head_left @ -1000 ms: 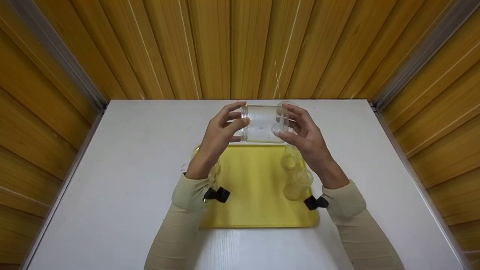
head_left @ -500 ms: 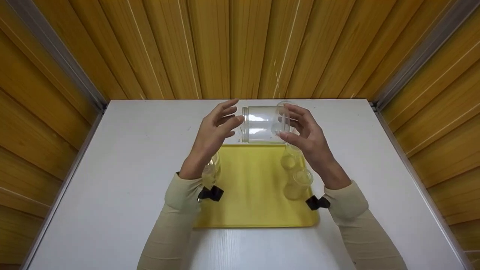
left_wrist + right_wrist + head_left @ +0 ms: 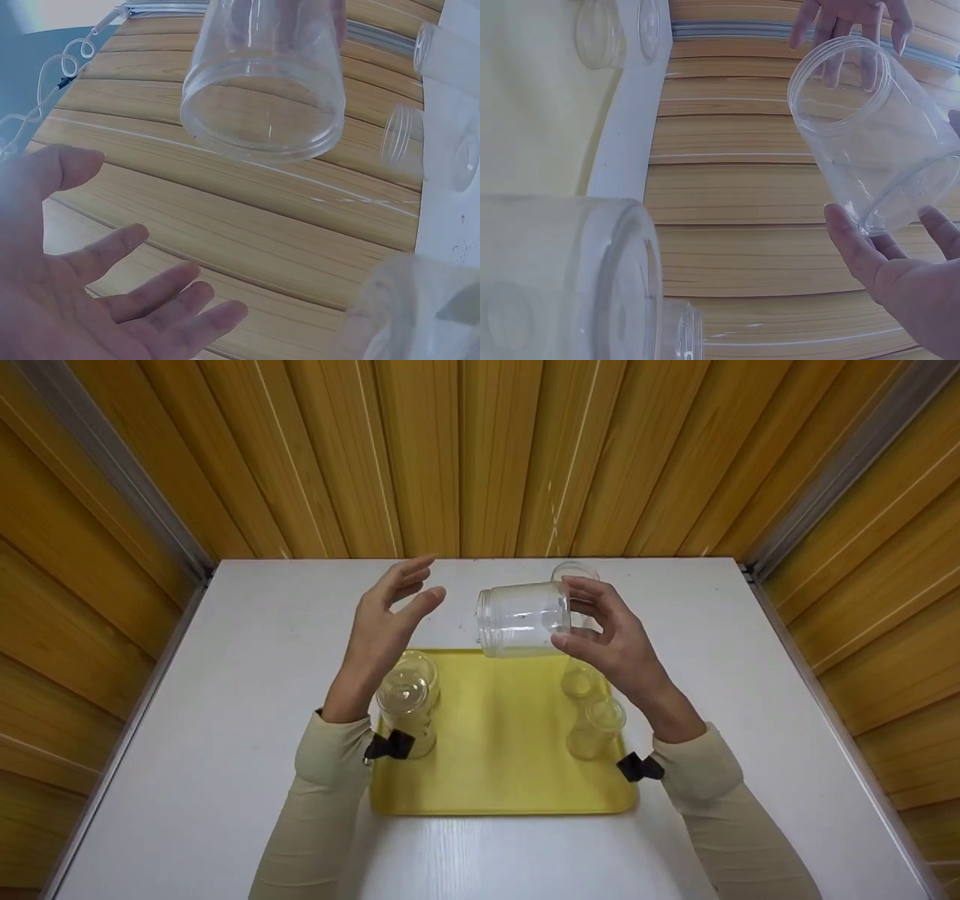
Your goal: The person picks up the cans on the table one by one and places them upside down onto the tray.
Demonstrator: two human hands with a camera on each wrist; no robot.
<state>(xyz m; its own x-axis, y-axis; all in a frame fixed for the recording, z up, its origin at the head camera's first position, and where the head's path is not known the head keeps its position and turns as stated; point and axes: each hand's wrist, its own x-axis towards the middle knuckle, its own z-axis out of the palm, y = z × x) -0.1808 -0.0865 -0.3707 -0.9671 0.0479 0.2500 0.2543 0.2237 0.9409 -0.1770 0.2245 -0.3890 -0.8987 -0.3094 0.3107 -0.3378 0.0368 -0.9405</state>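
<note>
A clear, wide-mouthed jar (image 3: 521,619) lies sideways in the air over the tray's far edge, its threaded mouth toward the left and tilted slightly down. My right hand (image 3: 615,649) grips it at the base end, thumb below and fingers above. In the right wrist view the same jar (image 3: 885,142) looks see-through, with no lid on its mouth. My left hand (image 3: 382,626) is apart from it on the left, fingers extended and holding nothing. The left wrist view also shows that hand (image 3: 120,307) with spread fingers, below the jar's mouth.
On the white table (image 3: 247,675) lies a yellow tray (image 3: 502,750). Clear jars (image 3: 405,701) stand on its left side near my left wrist. Two smaller clear jars (image 3: 598,727) are along its right edge. Another clear container (image 3: 575,571) stands behind my right hand.
My left hand has let go of the jar's mouth end and moved away to the left. The jar, in my right hand, has tipped slightly, its mouth end lower.
</note>
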